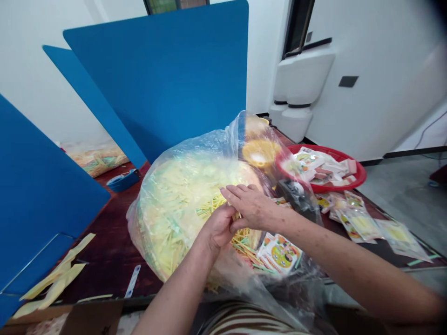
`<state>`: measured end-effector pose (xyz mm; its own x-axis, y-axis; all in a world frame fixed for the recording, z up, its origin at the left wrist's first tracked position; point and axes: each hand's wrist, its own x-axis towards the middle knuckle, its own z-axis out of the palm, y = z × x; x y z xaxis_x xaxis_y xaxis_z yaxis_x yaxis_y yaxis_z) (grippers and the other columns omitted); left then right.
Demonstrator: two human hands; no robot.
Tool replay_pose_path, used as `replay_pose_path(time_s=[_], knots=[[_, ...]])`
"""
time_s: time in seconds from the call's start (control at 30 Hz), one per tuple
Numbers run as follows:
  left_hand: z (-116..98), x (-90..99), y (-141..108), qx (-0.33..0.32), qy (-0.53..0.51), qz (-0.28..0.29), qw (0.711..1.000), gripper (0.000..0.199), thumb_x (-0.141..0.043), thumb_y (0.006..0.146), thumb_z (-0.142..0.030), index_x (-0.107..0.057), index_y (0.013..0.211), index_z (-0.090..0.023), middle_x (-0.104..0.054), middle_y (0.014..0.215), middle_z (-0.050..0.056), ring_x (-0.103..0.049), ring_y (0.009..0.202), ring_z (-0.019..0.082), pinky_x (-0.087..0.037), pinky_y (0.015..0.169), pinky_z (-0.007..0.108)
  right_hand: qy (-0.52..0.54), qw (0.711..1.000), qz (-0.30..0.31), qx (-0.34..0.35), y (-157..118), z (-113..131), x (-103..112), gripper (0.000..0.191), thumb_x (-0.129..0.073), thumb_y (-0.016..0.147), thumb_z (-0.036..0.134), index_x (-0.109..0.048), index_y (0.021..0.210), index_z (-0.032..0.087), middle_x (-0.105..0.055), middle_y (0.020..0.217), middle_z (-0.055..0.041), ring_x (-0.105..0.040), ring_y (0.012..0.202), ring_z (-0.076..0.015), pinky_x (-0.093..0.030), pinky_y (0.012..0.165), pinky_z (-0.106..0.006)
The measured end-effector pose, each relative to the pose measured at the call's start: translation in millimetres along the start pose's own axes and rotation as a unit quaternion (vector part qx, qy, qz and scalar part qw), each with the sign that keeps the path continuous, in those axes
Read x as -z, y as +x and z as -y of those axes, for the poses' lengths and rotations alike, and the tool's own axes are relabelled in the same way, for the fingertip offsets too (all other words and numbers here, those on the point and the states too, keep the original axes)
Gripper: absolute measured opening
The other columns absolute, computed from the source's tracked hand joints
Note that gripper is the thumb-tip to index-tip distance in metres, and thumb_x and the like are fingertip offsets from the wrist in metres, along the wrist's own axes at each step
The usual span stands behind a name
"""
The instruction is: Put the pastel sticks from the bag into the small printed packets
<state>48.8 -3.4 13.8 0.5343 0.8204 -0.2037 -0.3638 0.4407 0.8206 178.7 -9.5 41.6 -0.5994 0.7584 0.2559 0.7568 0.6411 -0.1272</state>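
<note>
A large clear plastic bag (pixel 164 186) full of thin yellow, green and orange sticks lies open toward me. Over its opening, my left hand (pixel 221 223) is closed around some of the sticks (pixel 237 216). My right hand (pixel 249 204) lies across the top of them, its fingers together and bent over the left hand, touching it. How many sticks are between the hands is hidden. Just below the hands are loose sticks (pixel 244 246) and a printed card packet (pixel 281 253).
A red basket (pixel 361 177) of packets stands at the right, with filled clear packets (pixel 365 225) before it. Yellow bowl (pixel 261 153) behind the bag. Blue panels (pixel 181 70) rise at the back and left. Tape dispenser (pixel 123 181) and paper strips (pixel 59 274) at left.
</note>
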Motion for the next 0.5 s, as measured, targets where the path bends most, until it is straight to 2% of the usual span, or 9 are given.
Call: replay_pose_path(time_s=[0.07,0.17,0.27,0.33,0.43,0.5], knots=[[2.2,-5.7,-2.3,0.019,0.058,0.026,0.998,0.023,-0.060,0.066,-0.024,-0.057,0.087,-0.016,-0.059,0.065,0.000,-0.055,0.059,0.012,-0.043,0.056,0.024,0.024,1.000,0.004,0.001,-7.3,-1.9,2.4,0.081,-0.065,0.069,0.041,-0.030,0.135,0.011,-0.044,0.127,-0.0194,-0.045,0.110,-0.0311,-0.035,0.088,-0.046],[5.8,-9.3,-3.8,0.060,0.193,0.062,0.977,0.011,-0.056,0.068,-0.025,-0.053,0.071,-0.015,-0.049,0.049,-0.003,-0.042,0.041,0.007,-0.032,0.042,0.020,0.099,0.995,-0.015,-0.026,-24.6,-7.3,8.9,0.067,-0.057,0.076,0.040,-0.034,0.132,0.011,-0.046,0.122,-0.0175,-0.047,0.107,-0.0264,-0.038,0.085,-0.039],[17.5,-16.2,1.4,0.072,0.266,0.073,0.958,0.012,-0.053,0.063,-0.017,-0.043,0.055,-0.016,-0.036,0.042,-0.007,-0.028,0.037,0.004,-0.018,0.038,0.019,0.134,0.988,0.008,-0.072,-46.1,-8.5,9.4,0.028,-0.043,0.086,0.026,-0.056,0.106,0.012,-0.056,0.095,-0.0105,-0.052,0.083,-0.0178,-0.041,0.071,-0.030],[30.8,-25.4,6.3,0.082,0.263,0.082,0.958,0.012,-0.051,0.057,-0.013,-0.041,0.054,-0.017,-0.031,0.042,-0.008,-0.023,0.038,0.003,-0.015,0.039,0.019,0.131,0.986,0.004,-0.098,-60.8,-7.0,4.8,0.021,-0.040,0.084,0.016,-0.061,0.085,0.013,-0.056,0.080,-0.0066,-0.050,0.074,-0.0151,-0.039,0.067,-0.027],[52.3,-41.1,10.9,0.077,0.267,0.110,0.954,0.008,-0.051,0.056,-0.012,-0.045,0.056,-0.016,-0.032,0.045,-0.008,-0.026,0.042,0.004,-0.022,0.043,0.019,0.171,0.971,-0.046,-0.162,-84.8,-9.1,-3.6,0.018,-0.046,0.075,0.007,-0.061,0.076,0.014,-0.057,0.072,-0.0025,-0.050,0.071,-0.0126,-0.038,0.067,-0.024],[64.0,-47.9,11.3,0.037,0.310,0.109,0.944,0.010,-0.055,0.057,-0.011,-0.051,0.065,-0.016,-0.041,0.053,-0.006,-0.035,0.049,0.007,-0.031,0.049,0.019,0.196,0.957,-0.057,-0.207,-103.8,-15.7,-7.8,0.016,-0.047,0.072,0.006,-0.059,0.069,0.015,-0.055,0.067,0.0002,-0.049,0.064,-0.0105,-0.037,0.062,-0.022]])
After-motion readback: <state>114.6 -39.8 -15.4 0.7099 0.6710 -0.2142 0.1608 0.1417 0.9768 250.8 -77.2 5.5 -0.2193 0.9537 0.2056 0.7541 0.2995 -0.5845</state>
